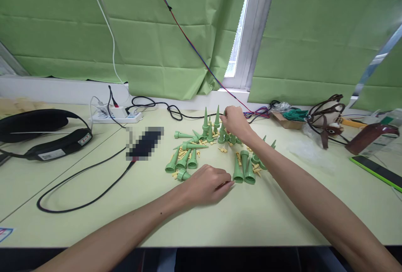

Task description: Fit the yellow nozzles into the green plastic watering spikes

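standing green cones [205, 127] at right hand [235, 121]; left hand [209, 184] nearby.

Gap between green cones [250, 173] behind left hand [210, 183]

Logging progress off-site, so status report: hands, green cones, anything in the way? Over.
Left hand near lying green cones, grip hidden. Right hand at upright green cones, grip unclear. Loose yellow pieces among the cones, possibly in the way.

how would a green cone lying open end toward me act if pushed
The green cone would probably roll in an arc, given its round taper. It looks hollow, so likely light. Its crisp rim suggests stiffness.
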